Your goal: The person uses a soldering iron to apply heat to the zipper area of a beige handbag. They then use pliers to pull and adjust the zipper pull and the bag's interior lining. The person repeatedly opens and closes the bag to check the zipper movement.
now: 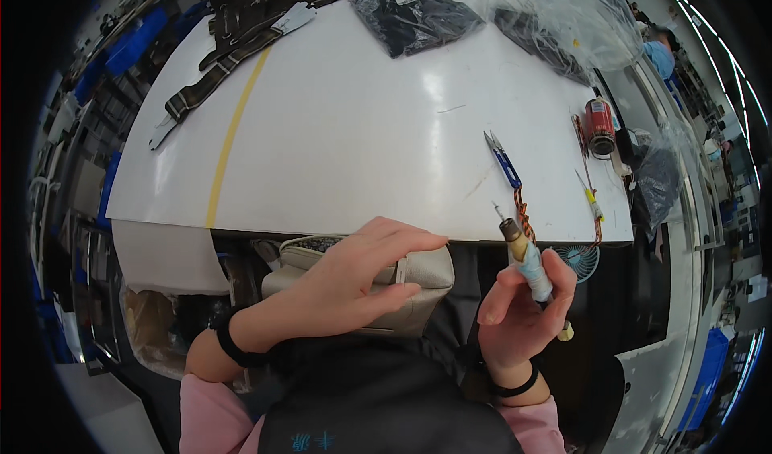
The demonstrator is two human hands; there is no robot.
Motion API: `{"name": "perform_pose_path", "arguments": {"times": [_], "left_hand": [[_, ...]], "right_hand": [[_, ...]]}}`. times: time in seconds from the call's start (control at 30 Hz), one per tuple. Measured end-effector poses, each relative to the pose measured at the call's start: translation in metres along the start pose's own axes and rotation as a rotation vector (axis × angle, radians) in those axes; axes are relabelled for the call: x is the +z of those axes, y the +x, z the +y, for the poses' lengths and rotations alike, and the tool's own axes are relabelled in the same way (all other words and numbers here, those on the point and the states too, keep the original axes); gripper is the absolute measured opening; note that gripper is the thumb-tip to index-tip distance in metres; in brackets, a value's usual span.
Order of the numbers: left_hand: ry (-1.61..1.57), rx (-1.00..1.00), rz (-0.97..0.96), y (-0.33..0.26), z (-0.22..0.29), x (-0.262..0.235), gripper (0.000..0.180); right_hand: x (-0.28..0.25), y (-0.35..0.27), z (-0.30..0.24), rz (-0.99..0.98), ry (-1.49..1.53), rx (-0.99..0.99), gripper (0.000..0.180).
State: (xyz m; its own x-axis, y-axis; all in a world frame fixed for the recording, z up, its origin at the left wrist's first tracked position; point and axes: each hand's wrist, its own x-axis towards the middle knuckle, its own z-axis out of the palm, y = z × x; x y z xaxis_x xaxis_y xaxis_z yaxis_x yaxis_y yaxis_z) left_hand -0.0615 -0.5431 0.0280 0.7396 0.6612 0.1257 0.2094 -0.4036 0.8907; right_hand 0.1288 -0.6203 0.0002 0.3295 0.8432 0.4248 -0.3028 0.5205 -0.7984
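Observation:
A beige handbag (433, 275) rests on my lap just below the table's near edge, its top zipper partly in sight. Across it lies my left hand (354, 281), fingers stretched to the right and thumb held apart; the hand hides much of the bag. To the right, my right hand (524, 325) grips a slim tool (527, 259) with a thin metal point, a dark collar and a handle wrapped in tan and pale blue. Its point slants up and left, clear of the bag. Blue-handled thread snips (504, 163) on a braided cord lie beyond it.
On the white table (346, 132), dark straps (249, 28) lie at the far left. Bagged dark items (414, 21) sit at the back. A red can (600, 124) and a yellow-handled tool (593, 203) are at the right. A small fan (581, 262) is below the edge.

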Motion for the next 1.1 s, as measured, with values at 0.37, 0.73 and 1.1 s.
{"name": "perform_pose_path", "arguments": {"times": [0.37,0.73,1.1], "left_hand": [[0.642,0.264,0.018,-0.006,-0.028,0.01,0.023],[0.08,-0.202,0.26,-0.004,-0.027,-0.008,0.029],[0.687,0.359,0.127,0.0,-0.028,0.004,0.026]], "right_hand": [[-0.011,0.007,0.01,0.041,0.025,0.176,0.03],[-0.01,0.011,0.011,0.014,0.027,0.399,0.011],[-0.007,0.016,0.012,0.055,-0.046,0.28,0.02]]}}
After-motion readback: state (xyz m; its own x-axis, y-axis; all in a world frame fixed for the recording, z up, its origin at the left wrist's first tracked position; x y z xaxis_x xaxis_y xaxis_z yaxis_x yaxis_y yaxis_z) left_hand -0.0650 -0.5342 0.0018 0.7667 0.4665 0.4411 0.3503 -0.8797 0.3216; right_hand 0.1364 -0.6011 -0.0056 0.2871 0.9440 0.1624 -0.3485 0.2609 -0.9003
